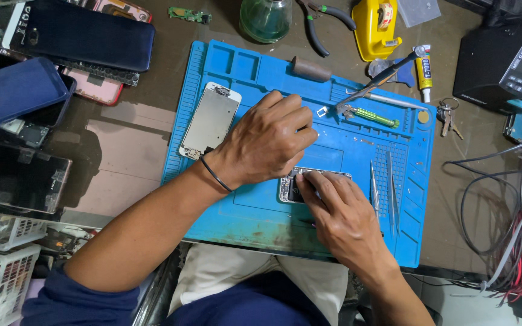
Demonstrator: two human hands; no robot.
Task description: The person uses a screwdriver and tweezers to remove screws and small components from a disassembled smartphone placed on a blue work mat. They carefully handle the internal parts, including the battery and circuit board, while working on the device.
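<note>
Opened phone body (294, 184) lies at centre of frame on the blue repair mat (261, 211), mostly hidden under both hands. Left hand (267, 142) curled over its upper end, fingers bent down pinning it; can't tell whether anything is pinched inside that grip. Right hand (339, 211) flat on the lower right part, fingertips (309, 178) pressing the exposed internals, nothing clasped. Best done with light, even pressure and the body held from sliding. Detached screen panel (209, 121) left of the hands. Tweezers (391, 181) right. Green screwdriver (373, 116) upper right. Stacked phones (80, 36) upper left on the surface.
</note>
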